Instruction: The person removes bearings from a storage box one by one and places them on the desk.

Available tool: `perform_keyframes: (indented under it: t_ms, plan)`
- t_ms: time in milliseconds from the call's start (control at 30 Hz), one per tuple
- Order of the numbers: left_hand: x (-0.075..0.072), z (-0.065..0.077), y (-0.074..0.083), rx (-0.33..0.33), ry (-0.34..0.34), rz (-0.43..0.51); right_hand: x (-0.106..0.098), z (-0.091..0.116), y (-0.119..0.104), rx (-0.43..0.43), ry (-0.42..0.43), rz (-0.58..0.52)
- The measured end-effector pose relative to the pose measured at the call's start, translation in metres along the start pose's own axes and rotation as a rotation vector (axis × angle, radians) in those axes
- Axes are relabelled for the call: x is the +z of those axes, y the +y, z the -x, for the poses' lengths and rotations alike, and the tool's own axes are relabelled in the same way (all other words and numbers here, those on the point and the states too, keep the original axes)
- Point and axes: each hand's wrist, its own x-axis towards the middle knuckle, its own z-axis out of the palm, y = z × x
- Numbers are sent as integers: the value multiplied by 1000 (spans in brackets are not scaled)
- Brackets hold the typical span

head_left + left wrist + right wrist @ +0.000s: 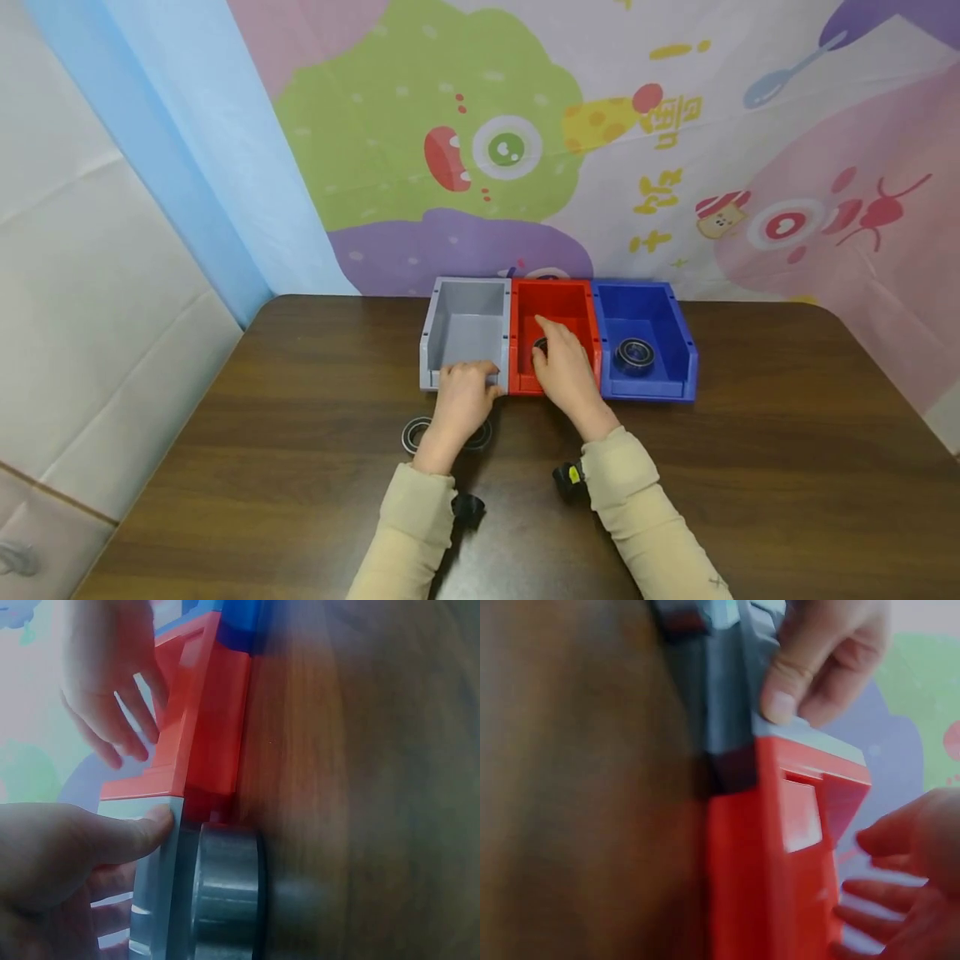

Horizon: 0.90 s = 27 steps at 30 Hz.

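My left hand (465,400) is at the front right corner of the grey bin (468,337), thumb outside its front wall and fingers curled over the rim. On the table by that wrist lie two metal ball bearings, the left bearing (412,435) and the right bearing (480,437), both partly covered by the hand. The right bearing (227,892) appears large in the left wrist view. My right hand (564,367) hovers over the red bin (555,296) with fingers spread and nothing held. A dark ring (540,343) shows partly behind its thumb, inside that bin.
A blue bin (686,367) joins the red one on the right, with a bearing (635,356) lying in it. The bins stand side by side at the back of the brown wooden table (300,483), before a printed cloth (637,208).
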Motion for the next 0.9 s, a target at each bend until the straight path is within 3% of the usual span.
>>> perform_keyframes:
  t_ms: [200,400,900]
  plan:
    - [0,0,-1,-1,-4,2,-4,-20,-3,112,-135,133]
    - [0,0,-1,-1,-2,7,0,-30,-1,213,-259,159]
    - [-1,1,-1,3,4,-8,7,-27,3,213,-232,210]
